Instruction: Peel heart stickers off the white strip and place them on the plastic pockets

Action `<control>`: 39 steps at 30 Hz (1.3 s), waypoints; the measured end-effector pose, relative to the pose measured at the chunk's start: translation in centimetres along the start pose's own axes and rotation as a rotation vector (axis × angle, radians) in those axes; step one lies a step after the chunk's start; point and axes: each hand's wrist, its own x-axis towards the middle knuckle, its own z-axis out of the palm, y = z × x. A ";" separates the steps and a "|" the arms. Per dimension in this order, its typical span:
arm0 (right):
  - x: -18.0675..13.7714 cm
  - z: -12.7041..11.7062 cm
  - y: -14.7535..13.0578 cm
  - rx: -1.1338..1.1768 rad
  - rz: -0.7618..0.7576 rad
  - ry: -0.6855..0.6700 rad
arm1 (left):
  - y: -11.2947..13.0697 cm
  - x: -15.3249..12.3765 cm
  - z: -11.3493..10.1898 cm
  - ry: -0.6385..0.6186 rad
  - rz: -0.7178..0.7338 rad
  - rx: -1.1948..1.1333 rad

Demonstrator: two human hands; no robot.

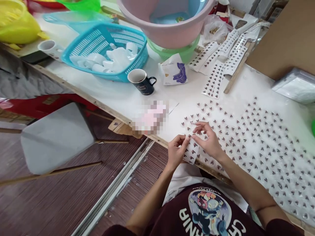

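Observation:
My left hand (176,151) grips a small white sticker sheet (192,153) printed with tiny dark motifs, holding it at the table's near edge. My right hand (209,139) is just above the sheet, its fingertips pinched at the sheet's top, apparently on one sticker. Rows of small clear pieces (265,147), each carrying a dark motif, cover the white tabletop to the right of both hands.
More sticker sheets (214,80) and a wooden stick (236,70) lie further back. A dark mug (141,81), a teal basket (108,49) of white parts, a pink basin (169,23), a printed packet (173,70) and a cardboard sheet (287,36) stand around. A stool (56,137) is left below.

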 end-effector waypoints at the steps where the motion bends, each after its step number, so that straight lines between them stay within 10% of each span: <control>1: 0.1 0.4 0.1 0.046 0.010 -0.018 | -0.1 0.0 -0.1 -0.005 0.005 0.002; 8: 0.5 -0.9 -0.6 0.254 0.047 0.063 | -0.3 0.3 -0.2 -0.013 0.060 0.079; 15: 4.6 -13.9 4.3 -0.080 0.126 0.506 | -0.4 0.2 -0.2 0.026 0.065 0.082; 19: 5.9 -18.5 8.8 -0.107 0.258 0.484 | -0.4 0.3 -0.1 0.026 0.081 0.088; 39: 6.3 -16.9 9.4 -0.746 0.267 0.356 | -0.3 0.2 -0.1 0.033 0.089 0.128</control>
